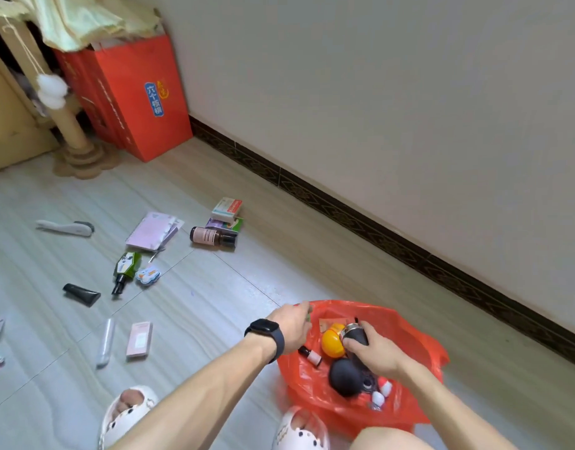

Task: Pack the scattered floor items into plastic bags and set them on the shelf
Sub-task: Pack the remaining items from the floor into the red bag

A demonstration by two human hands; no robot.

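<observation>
Left hand (294, 326) pinches the near-left rim of the bag (409, 339), probably to keep the mouth raised and open for loading. Right hand (375, 354) is clenched round a dark bottle (356, 334), silver cap pointing away. The bottle is held over the bag interior, just beside the ball (333, 344), a position that suits lowering it among the contents. The bag lies mouth up on the floor (214, 319).

Not yet packed, all left of the bag:
- pink box (139, 339) and clear tube (105, 342), near;
- black tube (81, 293) and green bottle (125, 267), farther;
- brown bottle (213, 237) and cartons (227, 211), beyond the bag's far-left side.

Limits of view: the left fingertips are mostly covered by the hand, so the hold on the rim is inferred. The dark mass (346, 376) in the bag below the right hand cannot be identified. The wooden unit (7, 118), well left of the bag, is cut by the frame edge. Whether it is the shelf cannot be told.
</observation>
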